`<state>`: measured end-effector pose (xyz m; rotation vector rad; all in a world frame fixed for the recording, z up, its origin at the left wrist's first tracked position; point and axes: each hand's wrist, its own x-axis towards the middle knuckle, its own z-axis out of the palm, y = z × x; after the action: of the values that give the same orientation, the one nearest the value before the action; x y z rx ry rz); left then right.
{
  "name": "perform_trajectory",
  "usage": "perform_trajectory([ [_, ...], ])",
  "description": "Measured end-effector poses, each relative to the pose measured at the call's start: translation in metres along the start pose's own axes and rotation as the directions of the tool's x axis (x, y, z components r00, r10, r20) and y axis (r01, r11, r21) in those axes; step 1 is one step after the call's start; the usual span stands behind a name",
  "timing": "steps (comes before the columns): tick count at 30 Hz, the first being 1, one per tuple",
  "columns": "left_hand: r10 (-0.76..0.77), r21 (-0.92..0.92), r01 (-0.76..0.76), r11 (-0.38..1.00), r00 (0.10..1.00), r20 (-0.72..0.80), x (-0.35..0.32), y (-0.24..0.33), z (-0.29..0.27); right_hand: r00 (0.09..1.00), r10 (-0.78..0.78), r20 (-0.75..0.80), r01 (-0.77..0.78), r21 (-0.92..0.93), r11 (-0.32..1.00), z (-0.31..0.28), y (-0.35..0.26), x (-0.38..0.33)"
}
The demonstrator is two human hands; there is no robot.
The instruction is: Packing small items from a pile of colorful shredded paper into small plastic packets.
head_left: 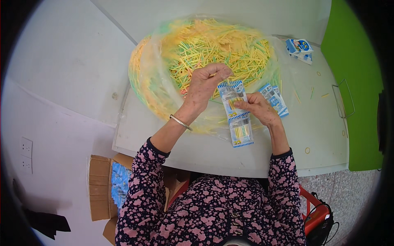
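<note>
My right hand (262, 109) grips a strip of two joined clear-and-blue packets, thumb across the upper packet (232, 95). Thin yellow and pale green sticks show inside the lower packet (241, 132), which hangs down. Just above the strip's top edge, my left hand (208, 84) has thumb and fingertips pinched together; whatever lies between them is too small to make out. Behind both hands lies a big clear plastic bag (158, 88), open at the top and full of loose yellow, green and orange sticks (221, 53). More blue-and-white packets (276, 99) rest on the table beside my right hand.
A small pile of packets (299, 50) sits at the table's back right. Loose sticks (312, 92), rubber bands (307, 150) and a wire handle (347, 98) are on the right. Below the table's left edge stands a cardboard box (100, 186) holding blue packets (120, 182).
</note>
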<state>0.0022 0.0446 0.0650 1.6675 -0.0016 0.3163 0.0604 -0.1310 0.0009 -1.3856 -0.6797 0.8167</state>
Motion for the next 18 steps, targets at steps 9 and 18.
perform_trajectory([
  [9,-0.092,-0.051,0.094,0.994,0.995,0.03,-0.013,-0.012,0.01,1.0,-0.018,-0.014,0.019,0.056,0.998,0.0,0.0,0.0],
  [18,0.155,0.373,-0.21,0.904,0.973,0.174,-0.017,-0.014,0.012,0.999,-0.035,-0.032,0.035,-0.005,0.999,0.0,-0.007,-0.006],
])
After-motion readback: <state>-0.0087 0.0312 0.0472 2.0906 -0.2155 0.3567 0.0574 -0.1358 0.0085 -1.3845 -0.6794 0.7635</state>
